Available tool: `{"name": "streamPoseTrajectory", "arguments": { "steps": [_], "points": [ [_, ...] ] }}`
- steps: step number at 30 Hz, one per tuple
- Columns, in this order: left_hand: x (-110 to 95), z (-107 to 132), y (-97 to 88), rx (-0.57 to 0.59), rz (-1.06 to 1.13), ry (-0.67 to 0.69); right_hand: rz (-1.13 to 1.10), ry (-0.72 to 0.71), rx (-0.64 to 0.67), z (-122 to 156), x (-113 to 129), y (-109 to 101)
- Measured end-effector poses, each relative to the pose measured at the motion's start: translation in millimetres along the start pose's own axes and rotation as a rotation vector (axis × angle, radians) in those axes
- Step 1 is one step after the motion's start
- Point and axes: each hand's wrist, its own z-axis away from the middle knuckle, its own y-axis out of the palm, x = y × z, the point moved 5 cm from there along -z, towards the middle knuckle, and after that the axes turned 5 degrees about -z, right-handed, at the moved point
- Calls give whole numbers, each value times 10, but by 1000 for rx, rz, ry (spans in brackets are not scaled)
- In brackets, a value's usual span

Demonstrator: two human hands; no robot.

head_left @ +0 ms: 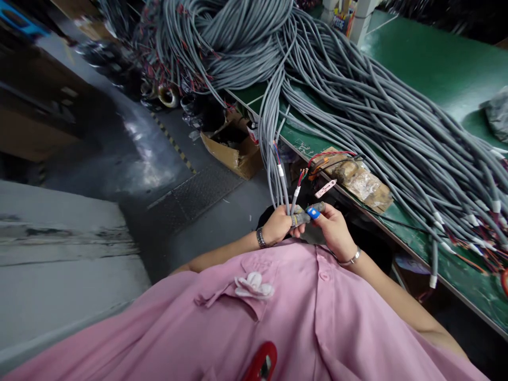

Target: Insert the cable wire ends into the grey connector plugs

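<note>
Grey cables within left hand

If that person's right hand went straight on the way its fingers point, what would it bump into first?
Most likely the left hand: its wrapped fingers lie just ahead of the right hand, though depth there is hard to judge.

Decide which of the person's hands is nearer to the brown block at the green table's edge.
Right. The right hand is below and slightly left of the brown block in view; the left hand is farther left, holding grey cables.
</note>
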Motion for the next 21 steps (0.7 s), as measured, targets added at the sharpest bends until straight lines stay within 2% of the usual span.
{"name": "streamPoseTrajectory", "arguments": {
  "steps": [6,14,21],
  "points": [
    [-2,-7,2,-47,-2,18,14,-9,-71,20,-44,-48],
    [-25,-6,-4,-75,26,39,-19,-21,-60,41,-15,-33],
    [6,1,-22,-114,56,48,-41,40,-11,77,-48,-26]
  ]
}}
